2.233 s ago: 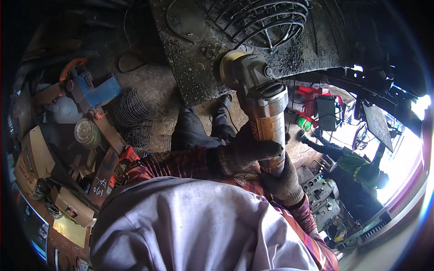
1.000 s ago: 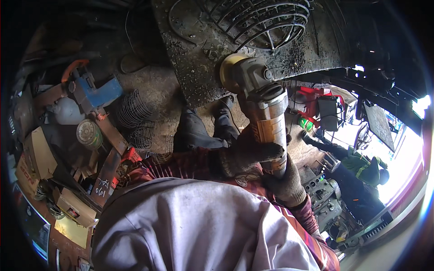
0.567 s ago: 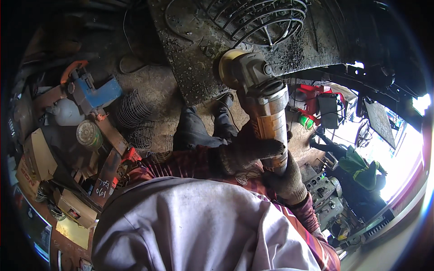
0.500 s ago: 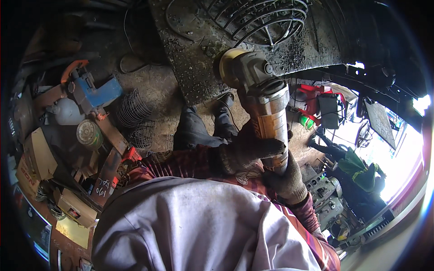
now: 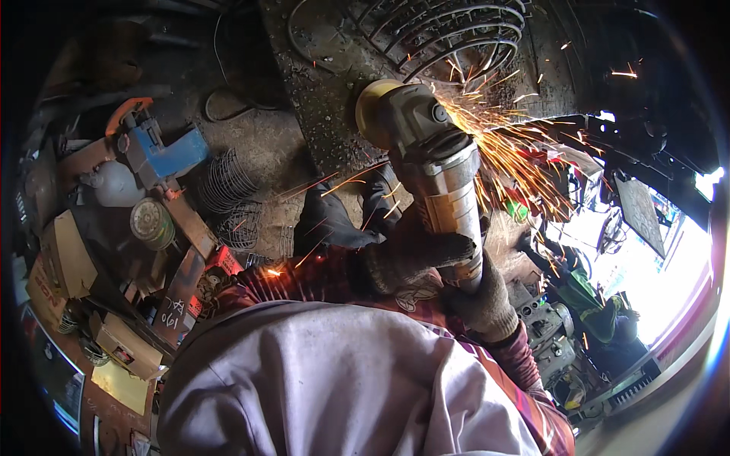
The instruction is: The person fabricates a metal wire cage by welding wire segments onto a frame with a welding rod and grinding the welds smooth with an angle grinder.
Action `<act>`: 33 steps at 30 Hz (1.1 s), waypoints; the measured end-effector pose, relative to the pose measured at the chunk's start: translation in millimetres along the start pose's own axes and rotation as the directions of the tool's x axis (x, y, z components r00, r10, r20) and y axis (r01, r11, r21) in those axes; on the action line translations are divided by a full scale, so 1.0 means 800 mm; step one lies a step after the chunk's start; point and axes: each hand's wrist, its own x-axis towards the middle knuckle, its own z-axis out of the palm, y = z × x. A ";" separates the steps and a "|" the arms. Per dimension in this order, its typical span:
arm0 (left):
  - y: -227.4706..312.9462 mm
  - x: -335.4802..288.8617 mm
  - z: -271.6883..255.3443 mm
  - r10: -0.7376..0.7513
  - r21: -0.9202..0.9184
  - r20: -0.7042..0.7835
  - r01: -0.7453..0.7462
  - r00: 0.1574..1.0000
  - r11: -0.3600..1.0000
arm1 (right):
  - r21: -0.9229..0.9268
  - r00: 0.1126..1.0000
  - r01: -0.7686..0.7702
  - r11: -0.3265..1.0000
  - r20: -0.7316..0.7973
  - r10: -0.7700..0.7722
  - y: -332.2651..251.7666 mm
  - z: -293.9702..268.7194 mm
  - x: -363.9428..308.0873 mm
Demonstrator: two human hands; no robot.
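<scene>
An angle grinder [image 5: 449, 182] is tilted with its head toward the worktable and its disc edge at the table's near side. My left hand [image 5: 411, 254], in a dark glove, is closed around its body. Behind it, my right hand [image 5: 487, 304], in a knitted glove, is wrapped round the rear end. Orange sparks [image 5: 513, 159] spray to the right from the grinder's head, and a few streak left past my legs. The exact spot the disc touches is hidden by the head. On the metal worktable [image 5: 327, 106] lies a curved wire cage [image 5: 449, 34], just beyond the grinder.
To the left stand a blue metal machine part [image 5: 167, 156], coiled wire rings [image 5: 226, 182], a round can [image 5: 152, 223] and cardboard boxes [image 5: 125, 346]. A person in green [image 5: 597, 304] is low down at the right, near a grey machine [image 5: 551, 334]. My shoes show under the table edge.
Sparks now fly from the grinder, where none showed before. Its head has shifted slightly left. Both hands keep their hold. The person at the right has changed posture slightly.
</scene>
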 end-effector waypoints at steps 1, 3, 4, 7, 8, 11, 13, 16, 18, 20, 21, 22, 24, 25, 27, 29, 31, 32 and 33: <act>0.003 0.000 0.001 -0.012 0.012 0.004 0.012 1.000 1.000 | -0.043 0.999 0.040 0.998 0.007 -0.039 -0.006 -0.001 0.000; 0.009 -0.002 0.000 -0.033 0.032 0.010 0.033 0.999 0.999 | -0.045 0.999 0.045 0.998 -0.022 -0.046 -0.005 0.000 -0.001; 0.009 -0.002 0.002 -0.041 0.013 0.016 0.041 0.999 0.999 | -0.047 0.998 0.046 0.998 -0.037 -0.048 -0.004 0.000 -0.003; 0.007 -0.002 0.004 -0.041 0.004 0.023 0.041 0.999 0.999 | -0.113 0.994 0.082 0.990 -0.060 -0.090 0.019 0.000 -0.005; 0.005 -0.002 0.003 -0.024 0.033 0.018 0.024 1.000 0.999 | -0.169 0.991 0.111 0.979 -0.059 -0.122 0.020 -0.001 -0.009; 0.000 -0.001 0.006 -0.069 0.024 0.007 0.069 0.998 0.997 | -0.165 0.988 0.128 0.978 -0.061 -0.139 0.024 -0.001 -0.014; 0.001 0.002 0.005 -0.120 0.031 0.023 0.119 0.992 0.992 | 0.076 0.997 0.039 0.996 -0.065 -0.035 0.029 0.004 -0.014; 0.001 0.009 -0.003 -0.145 0.054 0.042 0.143 0.989 0.988 | 0.125 0.999 0.012 0.992 -0.034 -0.008 0.028 0.001 -0.014; -0.005 0.006 -0.004 -0.149 -0.007 0.008 0.149 0.989 0.989 | 0.079 0.999 0.046 0.996 -0.029 -0.044 0.030 -0.001 -0.010; -0.004 0.003 -0.003 -0.136 -0.019 0.008 0.136 0.991 0.991 | 0.090 0.998 0.058 0.994 -0.024 -0.056 0.033 0.000 -0.008; -0.002 0.002 -0.001 -0.133 -0.022 0.009 0.133 0.991 0.991 | 0.124 0.998 0.054 0.991 -0.027 -0.051 0.035 0.000 -0.009; -0.001 0.001 0.002 -0.114 -0.007 0.003 0.114 0.994 0.994 | 0.157 0.999 0.050 0.986 -0.029 -0.046 0.037 0.001 -0.010; 0.003 -0.003 0.007 -0.068 0.020 -0.008 0.068 0.998 0.997 | 0.034 0.994 0.098 0.995 -0.059 -0.096 0.026 0.004 -0.006; 0.005 -0.005 0.011 -0.068 0.003 -0.030 0.068 0.997 0.998 | -0.032 0.990 0.121 0.992 -0.069 -0.123 0.019 0.004 -0.004; 0.009 -0.008 0.017 -0.076 -0.028 -0.072 0.074 0.995 0.997 | 0.007 1.000 -0.020 1.000 0.005 0.020 0.004 -0.004 -0.002; 0.015 -0.005 0.013 -0.070 0.077 -0.034 0.073 0.997 0.994 | 0.003 1.000 -0.028 1.000 -0.009 0.028 0.009 -0.002 -0.003; 0.019 -0.007 0.010 -0.082 0.116 -0.030 0.085 0.996 0.990 | -0.057 0.990 0.095 0.994 -0.101 -0.101 0.026 0.009 -0.002; 0.019 -0.010 0.010 -0.097 0.106 -0.044 0.101 0.994 0.989 | 0.110 0.991 0.120 0.987 -0.074 -0.112 0.027 0.011 -0.001; 0.019 -0.011 0.010 -0.113 0.096 -0.059 0.119 0.992 0.988 | 0.275 0.991 0.137 0.952 -0.049 -0.128 0.019 0.013 0.004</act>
